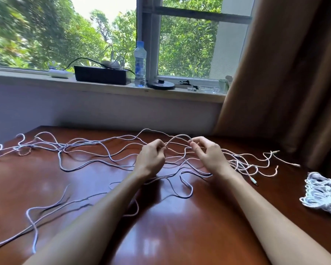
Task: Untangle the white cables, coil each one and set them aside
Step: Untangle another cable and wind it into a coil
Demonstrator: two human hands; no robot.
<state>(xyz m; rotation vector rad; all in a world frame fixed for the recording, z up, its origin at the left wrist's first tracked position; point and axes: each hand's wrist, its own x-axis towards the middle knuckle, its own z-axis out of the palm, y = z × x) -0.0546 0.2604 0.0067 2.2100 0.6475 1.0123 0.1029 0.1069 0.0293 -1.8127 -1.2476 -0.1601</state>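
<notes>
Long white cables lie tangled in loose loops across the dark wooden table, from the far left corner to the right edge. My left hand and my right hand are raised over the middle of the tangle. Each pinches one end of a short arch of white cable that rises between them. A plug end lies to the right of my right wrist. A coiled bundle of white cable rests at the table's right edge.
A window sill behind the table carries a black box, a water bottle and a black round base. A brown curtain hangs at the right, close to the table's far right corner.
</notes>
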